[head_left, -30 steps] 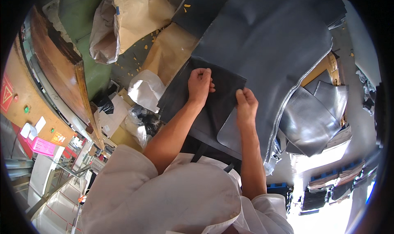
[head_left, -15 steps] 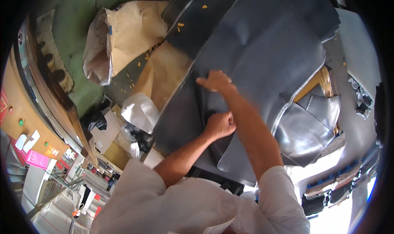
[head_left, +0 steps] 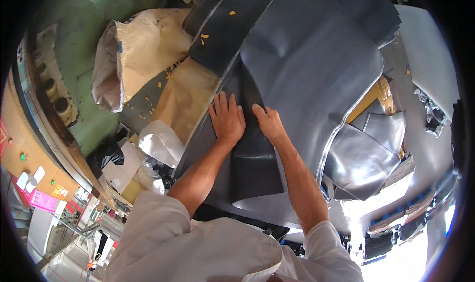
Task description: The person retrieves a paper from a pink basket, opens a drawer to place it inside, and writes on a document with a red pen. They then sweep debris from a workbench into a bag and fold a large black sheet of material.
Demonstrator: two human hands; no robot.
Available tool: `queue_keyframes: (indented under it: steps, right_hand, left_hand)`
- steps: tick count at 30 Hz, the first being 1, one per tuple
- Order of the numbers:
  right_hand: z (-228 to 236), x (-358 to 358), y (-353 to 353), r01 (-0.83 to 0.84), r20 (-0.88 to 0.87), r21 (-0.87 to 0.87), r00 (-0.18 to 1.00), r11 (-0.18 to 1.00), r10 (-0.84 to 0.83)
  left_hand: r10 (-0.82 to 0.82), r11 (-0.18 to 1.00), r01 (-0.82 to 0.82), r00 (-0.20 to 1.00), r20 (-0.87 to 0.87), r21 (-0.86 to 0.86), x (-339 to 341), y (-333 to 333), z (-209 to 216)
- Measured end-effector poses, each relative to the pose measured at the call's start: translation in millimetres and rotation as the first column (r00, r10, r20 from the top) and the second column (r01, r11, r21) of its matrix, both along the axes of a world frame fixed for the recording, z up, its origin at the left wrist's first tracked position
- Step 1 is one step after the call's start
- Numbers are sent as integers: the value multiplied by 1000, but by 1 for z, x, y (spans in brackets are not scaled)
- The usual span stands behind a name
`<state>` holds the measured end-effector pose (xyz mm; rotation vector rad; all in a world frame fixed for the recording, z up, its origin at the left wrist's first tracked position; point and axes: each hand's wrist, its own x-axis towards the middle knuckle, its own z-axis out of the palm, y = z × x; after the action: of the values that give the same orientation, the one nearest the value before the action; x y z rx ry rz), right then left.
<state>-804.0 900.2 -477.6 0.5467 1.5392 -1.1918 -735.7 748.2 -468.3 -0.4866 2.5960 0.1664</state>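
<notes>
Several large dark grey leather-like sheets [head_left: 311, 69] lie overlapping in front of me. My left hand [head_left: 228, 118] presses flat, fingers spread, on a dark sheet left of the fold. Just to its right, my right hand [head_left: 268, 122] is closed around the edge of the top sheet, which is lifted into a curl. Beneath that curl, a darker strip of sheet [head_left: 255, 170] shows. What lies under the right fingers is hidden.
A brown paper sack [head_left: 153, 54] lies open at the far left, on a floor dotted with small yellow bits. A crumpled pale wrapping [head_left: 161, 142] sits near my left forearm. Folded shiny grey pieces [head_left: 361, 155] lie to the right. A worn wooden-edged bench [head_left: 59, 138] stands left.
My forearms were crossed, with the right hand reaching over the left; now they are side by side. The left hand has moved up-left and spread flat; the right has closed on the sheet's edge.
</notes>
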Motion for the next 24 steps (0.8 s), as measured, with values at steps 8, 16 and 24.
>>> queue_keyframes:
  steps: [8,16,24]
  right_hand:
    - [59,64,82,171,-180,243,975,955,-129]
    - [54,104,132,179,-258,282,960,943,-105]
    - [11,103,155,-49,-219,376,966,925,140]
  left_hand:
    - [-100,994,106,984,147,-32,23,-1,-40]
    - [-111,988,128,977,181,-87,27,3,-80]
    - [305,728,-189,950,-64,659,-82,75,-83]
